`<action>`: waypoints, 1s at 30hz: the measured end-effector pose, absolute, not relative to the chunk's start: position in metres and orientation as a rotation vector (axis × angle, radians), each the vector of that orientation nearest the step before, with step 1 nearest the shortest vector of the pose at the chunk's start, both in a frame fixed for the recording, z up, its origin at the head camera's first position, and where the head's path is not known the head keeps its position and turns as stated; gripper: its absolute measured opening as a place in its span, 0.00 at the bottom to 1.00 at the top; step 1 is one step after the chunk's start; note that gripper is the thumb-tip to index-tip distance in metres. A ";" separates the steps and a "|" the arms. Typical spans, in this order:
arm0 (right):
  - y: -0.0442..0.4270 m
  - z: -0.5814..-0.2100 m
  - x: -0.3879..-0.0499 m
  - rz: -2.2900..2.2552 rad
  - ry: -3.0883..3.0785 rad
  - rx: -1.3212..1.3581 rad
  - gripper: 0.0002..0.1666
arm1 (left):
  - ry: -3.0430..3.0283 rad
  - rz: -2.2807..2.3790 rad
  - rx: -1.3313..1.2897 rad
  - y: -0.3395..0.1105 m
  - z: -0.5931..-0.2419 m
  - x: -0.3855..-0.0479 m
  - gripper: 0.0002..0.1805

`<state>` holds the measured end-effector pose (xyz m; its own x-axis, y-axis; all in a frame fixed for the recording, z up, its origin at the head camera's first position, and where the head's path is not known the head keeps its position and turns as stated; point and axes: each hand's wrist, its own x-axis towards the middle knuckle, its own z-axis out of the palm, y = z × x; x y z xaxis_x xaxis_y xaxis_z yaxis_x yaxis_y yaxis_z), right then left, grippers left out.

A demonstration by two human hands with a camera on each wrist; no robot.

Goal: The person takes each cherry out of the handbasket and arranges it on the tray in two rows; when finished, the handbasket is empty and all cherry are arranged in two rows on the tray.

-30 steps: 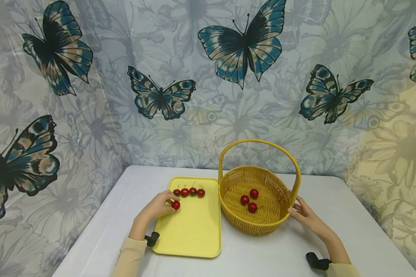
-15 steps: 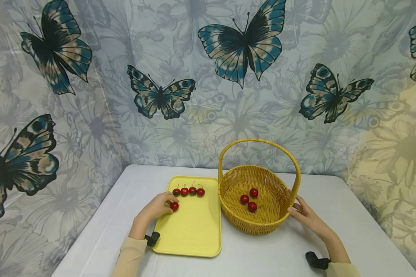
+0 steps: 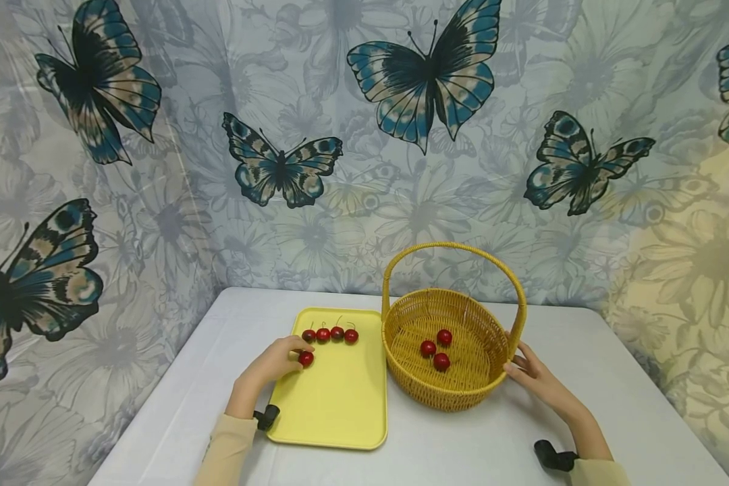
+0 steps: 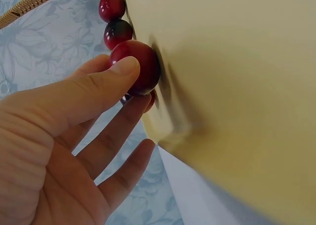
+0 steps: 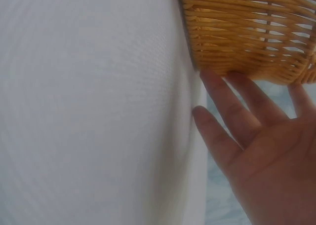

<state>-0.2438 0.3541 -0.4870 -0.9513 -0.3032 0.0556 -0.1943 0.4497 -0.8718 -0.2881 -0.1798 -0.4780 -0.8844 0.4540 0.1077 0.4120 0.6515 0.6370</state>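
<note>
My left hand [image 3: 279, 359] pinches a red cherry [image 3: 306, 359] between thumb and fingers, low over the upper left of a yellow tray [image 3: 334, 412]. In the left wrist view the thumb presses the near side of this cherry [image 4: 140, 69], and the lower fingers stand apart from it. Beyond it, a row of several cherries [image 3: 337, 334] with stems lies along the tray's far end. On the right, my right hand [image 3: 537, 383] touches the outside of a wicker basket [image 3: 443, 399] near its handle base. The right wrist view has its fingers [image 5: 224, 104] fairly straight against the woven wall.
Three cherries [image 3: 441, 362] lie inside the basket, whose tall handle [image 3: 452, 246] arches above it. Tray and basket stand side by side on a white-covered table [image 3: 480, 452]. A butterfly-patterned cloth [image 3: 316, 250] hangs behind the table.
The left hand, with the cherry in its fingers, has shifted only slightly; the cherry dipped towards me, then rose a little. The right hand and basket stay put.
</note>
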 end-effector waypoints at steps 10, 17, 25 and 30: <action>0.354 -0.487 -0.245 -1.509 2.591 -0.461 0.39 | 2.797 1.074 0.738 -0.182 -0.478 -0.288 0.20; 0.354 -0.488 -0.245 -1.532 2.581 -0.458 0.40 | 2.780 1.097 0.714 -0.182 -0.475 -0.288 0.19; 0.355 -0.488 -0.245 -1.534 2.580 -0.466 0.39 | 2.747 1.165 0.671 -0.179 -0.470 -0.284 0.19; 0.355 -0.488 -0.246 -1.528 2.580 -0.461 0.39 | 2.745 1.163 0.736 -0.177 -0.466 -0.284 0.19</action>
